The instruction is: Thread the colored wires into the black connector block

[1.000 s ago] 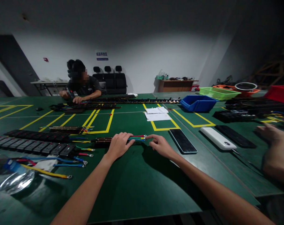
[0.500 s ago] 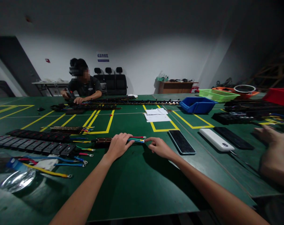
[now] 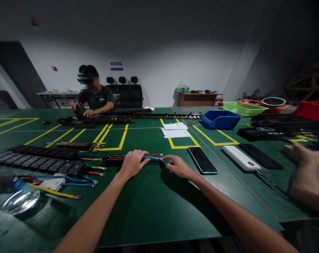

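Note:
My left hand point(image 3: 133, 163) lies over a long black strip with copper-coloured bars point(image 3: 115, 160), its fingers curled round the right end. Red, green and blue wires point(image 3: 153, 158) with ring terminals stick out past that hand. From the right, my right hand point(image 3: 178, 166) stretches its index finger to the wire terminals and appears to touch one; the other fingers are bent, with nothing visible in them. Left of my hands are a segmented black power-strip-like bar point(image 3: 38, 163), a blue-wired lead point(image 3: 77, 185) and a yellow wire point(image 3: 54, 190), both with ring terminals.
A phone point(image 3: 203, 160), a white power bank point(image 3: 240, 158) and a black slab point(image 3: 261, 156) lie to the right. Another person's hand point(image 3: 304, 154) is at the far right. A blue bin point(image 3: 220, 119), paper sheets point(image 3: 176, 130) and a seated co-worker point(image 3: 96, 98) are farther back. A clear bottle point(image 3: 19, 196) lies front left.
Almost nothing differs. My right index finger stays at the wire ends, where the wires look slightly closer together, and the view has shifted a little.

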The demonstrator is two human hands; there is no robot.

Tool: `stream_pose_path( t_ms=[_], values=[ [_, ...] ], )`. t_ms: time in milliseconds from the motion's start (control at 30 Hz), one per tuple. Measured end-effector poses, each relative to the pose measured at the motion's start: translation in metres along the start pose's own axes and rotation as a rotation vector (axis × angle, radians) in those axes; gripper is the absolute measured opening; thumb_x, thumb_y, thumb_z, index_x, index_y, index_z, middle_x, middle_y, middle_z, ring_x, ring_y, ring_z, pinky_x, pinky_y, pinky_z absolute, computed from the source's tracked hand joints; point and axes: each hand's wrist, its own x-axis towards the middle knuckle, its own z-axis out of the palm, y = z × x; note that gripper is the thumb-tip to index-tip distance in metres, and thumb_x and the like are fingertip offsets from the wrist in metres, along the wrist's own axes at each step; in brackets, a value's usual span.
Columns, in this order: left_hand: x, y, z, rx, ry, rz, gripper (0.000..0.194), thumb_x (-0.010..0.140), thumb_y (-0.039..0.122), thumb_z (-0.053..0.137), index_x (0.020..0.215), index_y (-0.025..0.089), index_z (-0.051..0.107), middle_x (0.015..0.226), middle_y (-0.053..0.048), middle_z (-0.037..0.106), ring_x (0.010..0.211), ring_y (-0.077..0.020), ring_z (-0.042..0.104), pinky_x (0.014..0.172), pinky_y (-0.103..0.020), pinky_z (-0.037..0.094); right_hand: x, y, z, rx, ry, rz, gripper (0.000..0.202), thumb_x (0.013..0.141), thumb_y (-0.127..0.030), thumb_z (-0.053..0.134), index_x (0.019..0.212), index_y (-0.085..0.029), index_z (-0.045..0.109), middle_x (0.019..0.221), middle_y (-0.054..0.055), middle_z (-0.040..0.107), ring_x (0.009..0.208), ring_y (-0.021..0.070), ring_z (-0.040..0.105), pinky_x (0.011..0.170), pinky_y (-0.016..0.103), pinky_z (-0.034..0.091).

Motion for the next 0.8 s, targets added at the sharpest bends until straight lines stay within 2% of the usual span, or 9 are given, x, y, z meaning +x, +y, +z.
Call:
stream_pose_path(
  t_ms=[800],
  values=[
    [0.0014,0.0022,-0.0014,0.011,-0.009,-0.001,0.038,0.104,0.049,0.044,0.121,0.022,0.065,0.112,-0.007,0.071,0.100,-0.0239,0.063,0.086,-0.037,0.047,-0.0004,0.0043,-0.0003,-0.006,-0.009,-0.013,0.045,0.082,-0.011,0.054,0.125,-0.014,0.068,0.059,-0.002,0.065,0.055,0.0133,0.058,0.056,0.022,0.039]
  ],
)
